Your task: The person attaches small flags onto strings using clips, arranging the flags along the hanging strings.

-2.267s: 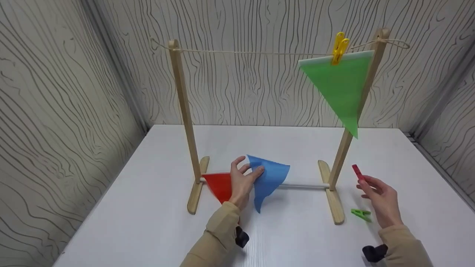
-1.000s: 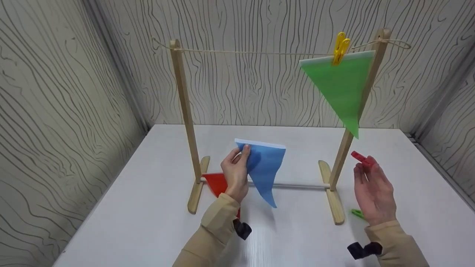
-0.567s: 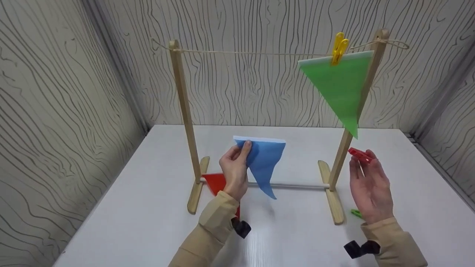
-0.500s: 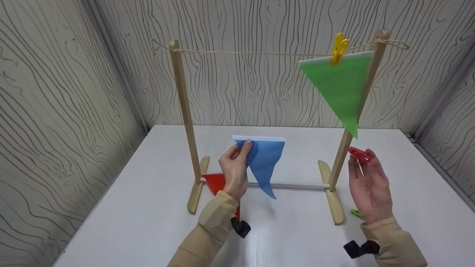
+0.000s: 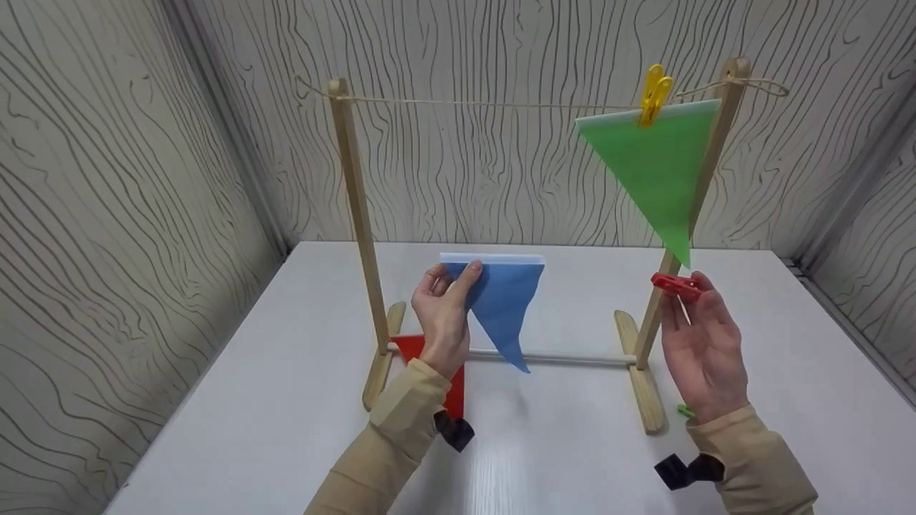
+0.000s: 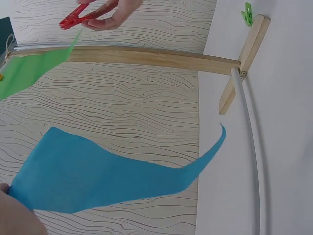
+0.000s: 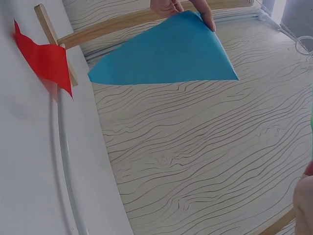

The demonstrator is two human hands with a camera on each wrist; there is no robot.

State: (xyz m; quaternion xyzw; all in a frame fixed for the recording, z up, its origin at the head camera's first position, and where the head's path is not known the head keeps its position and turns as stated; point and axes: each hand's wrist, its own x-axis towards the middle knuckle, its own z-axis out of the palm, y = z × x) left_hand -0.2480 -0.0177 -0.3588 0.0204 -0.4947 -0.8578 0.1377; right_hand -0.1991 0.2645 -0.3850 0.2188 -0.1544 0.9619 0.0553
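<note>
My left hand [image 5: 445, 315] pinches a blue triangular pennant [image 5: 507, 300] near the left end of its white-edged top, thumb in front. The pennant hangs point down above the table, its tip curling in the left wrist view. My right hand [image 5: 705, 350], palm up, holds a red clothespin [image 5: 676, 285] between thumb and fingers, just below the tip of a green pennant [image 5: 655, 172]. A yellow clothespin [image 5: 651, 99] clips that green pennant to the string [image 5: 494, 104]. Behind my left forearm lies a red pennant [image 7: 49, 63], partly hidden in the head view but plainer in the right wrist view.
A wooden frame with a left post [image 5: 356, 214] and a right post [image 5: 708, 179] carries the string. A white rod [image 5: 572, 358] joins its feet low down. One green clothespin [image 6: 247, 15] lies on the table [image 5: 544, 443] near the right foot.
My left hand has lifted the blue pennant, its top edge now level, then drifted slightly left. The right hand has turned palm up and moved up and left with the red clothespin.
</note>
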